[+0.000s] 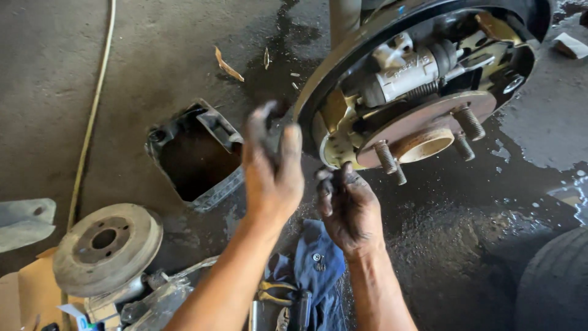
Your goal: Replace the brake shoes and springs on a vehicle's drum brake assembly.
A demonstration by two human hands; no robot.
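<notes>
Two greasy hands — left (pixel 272 165), right (pixel 349 208) — below four wheel studs (pixel 386 156).

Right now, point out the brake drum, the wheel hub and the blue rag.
Brake drum (pixel 107 248), head view: its flat rusty face.
Wheel hub (pixel 422 125), head view: the flange above the centre bore.
Blue rag (pixel 315 270), head view: its middle fold.

A single view is given, taken from a head-worn camera and aimed steeply down at the wet concrete floor (pixel 153 55). The wheel hub (pixel 422 132) is seen from close range at upper right, with the brake drum (pixel 107 248) well to its lower left.
</notes>
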